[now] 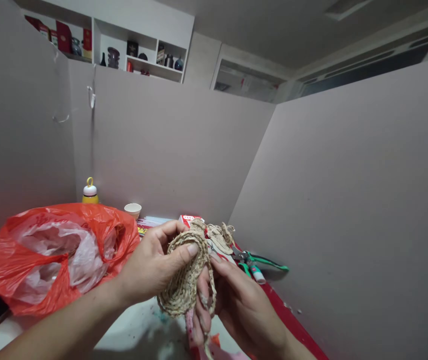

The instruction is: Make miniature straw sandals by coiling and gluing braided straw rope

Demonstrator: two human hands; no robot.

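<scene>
A coiled oval of braided straw point(184, 280) is held up over the table in the middle of the view. My left hand point(161, 260) is closed on its upper left side, thumb pressed flat on the face and fingers behind. On the right edge, my right hand point(232, 295) pinches the loose braid between thumb and fingers. That loose strand bends down past the fingers and trails below them. Behind the hands lie more straw braid pieces point(219, 237), beside green-handled shears point(259, 260) and a small glue tube point(258, 275).
A red plastic bag point(11, 265) with white plastic inside fills the left of the table point(124, 335). Behind it stand a yellow bottle point(90, 192) and a paper cup point(133, 210). Grey partitions point(161, 145) close off the back and right.
</scene>
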